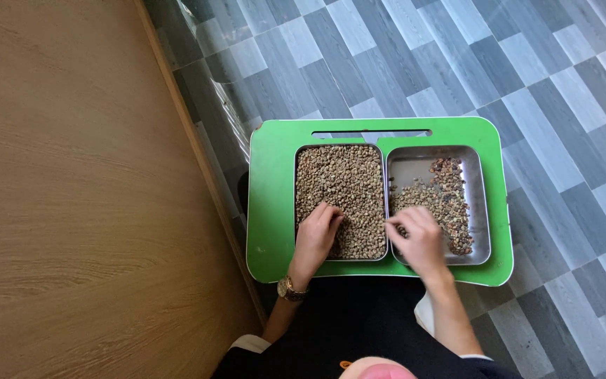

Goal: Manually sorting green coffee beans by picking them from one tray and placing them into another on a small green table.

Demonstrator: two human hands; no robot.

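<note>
While you sit with the green lap tray point(268, 210) across your knees, your left hand point(317, 235) rests in the near end of the left metal pan point(341, 149), fingers curled down into the pale beans point(341, 182) that fill it; whether they pinch any I cannot tell. Your right hand point(421, 238) hovers at the near left of the right metal pan point(477, 203), fingertips drawn together above its sparser, darker beans point(450, 200), with the grey tiled floor point(527, 63) beyond and a wooden surface point(71, 189) to the left

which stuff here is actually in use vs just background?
In use:
left hand in the full tray of beans
right hand at the part-filled tray
green lap table under both trays

Background:
wooden panel
grey tiled floor
wristwatch
</note>
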